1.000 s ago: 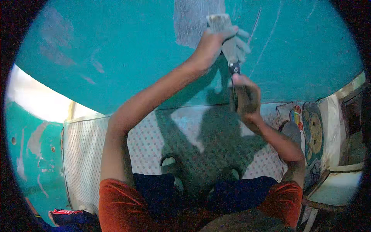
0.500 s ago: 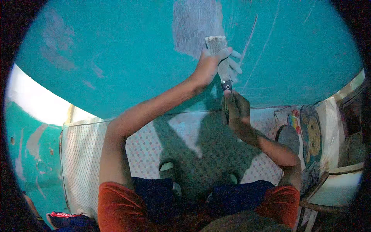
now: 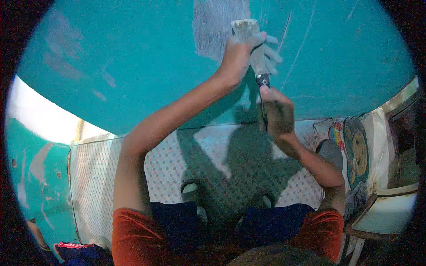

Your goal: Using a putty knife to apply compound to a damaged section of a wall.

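Observation:
A scraper with a wide, white-smeared blade (image 3: 244, 27) and dark handle lies against the teal wall (image 3: 133, 57), at a pale roughened patch (image 3: 213, 31). My left hand (image 3: 241, 60) holds the blade, thumb across it and white-coated fingers spread behind it. Below, my right hand (image 3: 278, 115) is wrapped round the handle, thumb near the black joint. Several thin scratches mark the wall to the right.
My sandalled feet (image 3: 190, 188) stand on a dotted floor covering (image 3: 164, 173). A mat with a cartoon figure (image 3: 357, 150) and a pale-topped stool or table (image 3: 390, 215) are at right. A dark bundle with a red strip (image 3: 84, 252) lies lower left.
Both hands and the scraper moved down along the wall by half a second ago and are now back higher, a little left of where they began.

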`<state>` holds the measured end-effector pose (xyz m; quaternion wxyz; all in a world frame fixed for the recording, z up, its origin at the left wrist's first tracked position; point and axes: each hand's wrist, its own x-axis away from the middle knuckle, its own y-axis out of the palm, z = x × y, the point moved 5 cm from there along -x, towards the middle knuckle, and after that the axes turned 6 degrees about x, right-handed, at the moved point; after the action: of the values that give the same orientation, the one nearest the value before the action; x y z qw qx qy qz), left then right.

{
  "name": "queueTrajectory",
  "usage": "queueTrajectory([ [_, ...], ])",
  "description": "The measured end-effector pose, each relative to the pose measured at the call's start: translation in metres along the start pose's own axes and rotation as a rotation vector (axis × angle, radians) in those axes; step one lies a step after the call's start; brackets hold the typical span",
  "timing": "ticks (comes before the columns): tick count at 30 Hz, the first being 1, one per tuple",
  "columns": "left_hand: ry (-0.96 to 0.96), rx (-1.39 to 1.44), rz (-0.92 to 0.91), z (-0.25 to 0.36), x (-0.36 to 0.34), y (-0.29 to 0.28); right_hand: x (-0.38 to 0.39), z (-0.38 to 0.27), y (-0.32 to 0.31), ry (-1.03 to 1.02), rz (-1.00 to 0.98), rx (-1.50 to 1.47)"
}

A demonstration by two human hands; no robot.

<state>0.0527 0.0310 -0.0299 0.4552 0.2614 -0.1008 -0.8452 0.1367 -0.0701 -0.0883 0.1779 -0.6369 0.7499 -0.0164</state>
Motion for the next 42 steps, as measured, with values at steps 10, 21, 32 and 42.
queueTrajectory([
  [10,-0.064,-0.028,0.026,-0.009,0.005,-0.003,0.007,0.006,0.0,0.062,-0.089,-0.016],
  [21,0.008,-0.035,0.062,-0.018,0.011,-0.007,0.01,0.019,0.008,0.075,-0.017,-0.113],
  [32,-0.037,-0.119,0.049,-0.015,0.011,-0.009,0.011,0.01,0.008,0.234,-0.046,-0.061],
  [42,-0.111,-0.242,-0.035,0.014,-0.005,-0.005,-0.01,0.003,0.007,-0.053,-0.206,-0.045],
])
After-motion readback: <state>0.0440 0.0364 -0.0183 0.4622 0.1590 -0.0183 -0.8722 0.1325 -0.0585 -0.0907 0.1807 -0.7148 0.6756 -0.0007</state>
